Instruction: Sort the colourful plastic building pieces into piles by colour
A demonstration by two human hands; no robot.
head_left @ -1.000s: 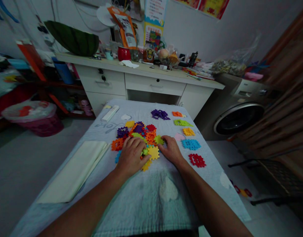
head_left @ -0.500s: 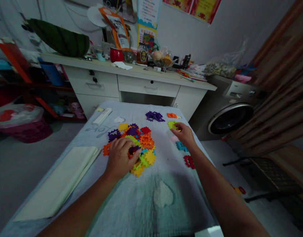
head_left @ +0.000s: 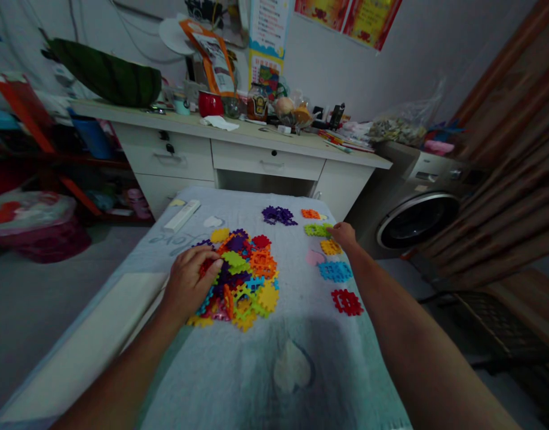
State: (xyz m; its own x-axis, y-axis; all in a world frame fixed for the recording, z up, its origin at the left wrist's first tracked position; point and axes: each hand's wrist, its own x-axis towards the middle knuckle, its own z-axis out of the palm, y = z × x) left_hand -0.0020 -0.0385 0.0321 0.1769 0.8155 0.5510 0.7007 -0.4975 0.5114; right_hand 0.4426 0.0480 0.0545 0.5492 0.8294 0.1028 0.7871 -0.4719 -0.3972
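A heap of interlocking plastic pieces in many colours (head_left: 245,280) lies in the middle of a cloth-covered table (head_left: 256,370). My left hand (head_left: 189,280) rests on the heap's left side, fingers curled over the pieces. My right hand (head_left: 344,235) reaches to the far right edge, fingertips on a green pile (head_left: 316,229). Along that edge sit sorted piles: purple (head_left: 278,215), orange (head_left: 310,213), yellow (head_left: 330,246), blue (head_left: 335,271) and red (head_left: 346,302). A pink piece (head_left: 314,258) lies beside the yellow pile.
A folded cream cloth (head_left: 81,352) lies at the table's left edge, and a white remote (head_left: 181,215) at its far left. Behind stands a cluttered white desk (head_left: 238,149), with a washing machine (head_left: 413,203) on the right. A bin with a red bag (head_left: 27,227) sits on the floor.
My right hand has left the heap and gone out to the green pile at the far right. My left hand has slid to the heap's left side, and the pieces have shifted under it.
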